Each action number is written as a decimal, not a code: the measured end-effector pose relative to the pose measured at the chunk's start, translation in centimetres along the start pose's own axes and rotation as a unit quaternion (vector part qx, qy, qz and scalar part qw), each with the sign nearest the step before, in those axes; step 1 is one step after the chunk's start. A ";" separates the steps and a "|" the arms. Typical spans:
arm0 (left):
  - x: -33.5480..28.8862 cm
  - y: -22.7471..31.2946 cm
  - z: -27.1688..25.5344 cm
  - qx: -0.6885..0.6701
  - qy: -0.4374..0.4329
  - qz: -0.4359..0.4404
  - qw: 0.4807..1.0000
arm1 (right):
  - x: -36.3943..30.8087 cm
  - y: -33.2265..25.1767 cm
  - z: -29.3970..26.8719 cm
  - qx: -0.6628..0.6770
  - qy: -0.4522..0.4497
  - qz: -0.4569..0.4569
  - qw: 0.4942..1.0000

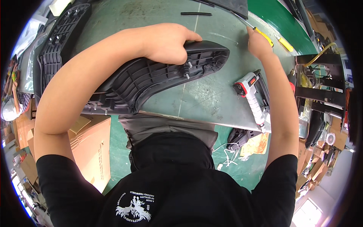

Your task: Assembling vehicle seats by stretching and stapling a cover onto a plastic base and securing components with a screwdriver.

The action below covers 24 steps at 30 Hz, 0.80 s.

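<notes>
My left hand [166,43] is closed over the top edge of a curved black moulded part [128,81]. Its ribbed underside faces me, with metal bolts sticking out; my fingers behind it are partly hidden. Further right, my right hand [260,44] is closed at a screwdriver [264,37] with a yellow and black handle. The shaft points to the far left, and the fingers on the handle's underside are hidden. A grey and black staple gun with red trim [250,89] lies nearer to me, beside my right forearm.
A similar ribbed black part [56,49] stands at the table's left. A yellow cutter [284,43] lies right of the screwdriver, and black strips [196,13] lie at the back. Cardboard boxes [90,151] stand below left; a dark rack [321,81] stands right. The table's front edge [227,125] runs before me.
</notes>
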State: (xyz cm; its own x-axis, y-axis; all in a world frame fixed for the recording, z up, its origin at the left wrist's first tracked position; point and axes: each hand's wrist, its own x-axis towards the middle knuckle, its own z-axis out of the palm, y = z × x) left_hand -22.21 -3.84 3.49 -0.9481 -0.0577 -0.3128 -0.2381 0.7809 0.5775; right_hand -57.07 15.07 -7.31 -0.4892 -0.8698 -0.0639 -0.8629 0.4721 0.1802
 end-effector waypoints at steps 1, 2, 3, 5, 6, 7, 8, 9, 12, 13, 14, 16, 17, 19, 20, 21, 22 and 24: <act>0.0 0.0 -0.1 -0.003 -0.014 -0.009 1.000 | 0.3 -0.2 0.1 -0.003 0.000 -0.004 1.000; -0.1 -0.3 -0.3 -0.005 -0.010 -0.011 1.000 | 0.7 -0.7 -0.1 -0.016 0.001 0.009 1.000; -0.2 -0.5 -0.4 -0.016 -0.020 -0.009 1.000 | 1.1 -1.1 -0.3 -0.029 0.002 0.024 0.999; -0.4 -0.8 -0.9 -0.027 -0.030 -0.003 0.999 | 1.0 -1.0 -0.8 -0.031 0.067 0.037 0.997; -0.4 -0.7 -1.5 -0.041 -0.043 -0.005 0.998 | 0.7 -0.8 -1.0 -0.031 0.131 0.053 0.989; -0.3 -0.6 -2.0 -0.052 -0.059 -0.005 0.997 | 1.0 -0.1 -0.7 -0.033 0.130 0.059 0.989; 0.6 -0.5 -2.2 -0.046 -0.067 0.011 0.997 | 0.9 2.0 0.2 -0.031 0.107 0.073 0.991; 1.2 -1.3 -2.5 -0.075 -0.080 0.004 0.994 | 0.8 2.7 0.5 -0.024 0.085 0.084 0.993; 2.5 -3.5 -3.4 -0.110 -0.127 -0.015 0.986 | 0.6 1.9 0.8 -0.034 0.053 0.088 0.994; 3.2 -4.2 -4.0 -0.129 -0.146 -0.030 0.980 | 0.6 1.7 0.7 -0.019 0.056 0.115 0.992; 3.7 -5.0 -4.3 -0.151 -0.148 -0.026 0.977 | 0.7 1.5 0.7 -0.043 0.071 0.102 0.991; 5.1 -7.2 -4.1 -0.207 -0.149 -0.007 0.967 | 0.5 0.7 0.8 -0.048 0.088 0.124 0.987; 5.5 -7.6 -5.2 -0.183 -0.178 -0.033 0.966 | 0.3 -0.1 0.4 -0.050 0.105 0.126 0.985; 6.4 -9.1 -6.5 -0.117 -0.193 -0.042 0.973 | -0.3 -0.5 -0.2 -0.043 0.123 0.144 0.981; 7.1 -9.3 -6.7 -0.115 -0.204 -0.057 0.971 | -0.5 -0.3 -0.4 -0.036 0.118 0.143 0.982; 7.7 -9.4 -6.6 -0.115 -0.215 -0.075 0.967 | -0.8 0.0 0.0 -0.029 0.112 0.140 0.983; 8.2 -9.5 -6.6 -0.139 -0.222 -0.097 0.960 | -0.8 0.3 0.4 -0.017 0.112 0.149 0.982; 8.5 -11.6 -6.6 -0.162 -0.222 -0.103 0.956 | -0.7 0.7 1.2 -0.022 0.137 0.137 0.981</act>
State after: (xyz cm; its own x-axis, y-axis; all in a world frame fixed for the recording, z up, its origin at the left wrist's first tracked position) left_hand -28.85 -17.50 -0.91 -0.7087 0.1360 -0.6923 -0.5311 0.5431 0.6504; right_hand -57.44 16.16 -8.34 -0.6444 -0.7196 0.2587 -0.6941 0.6924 0.1970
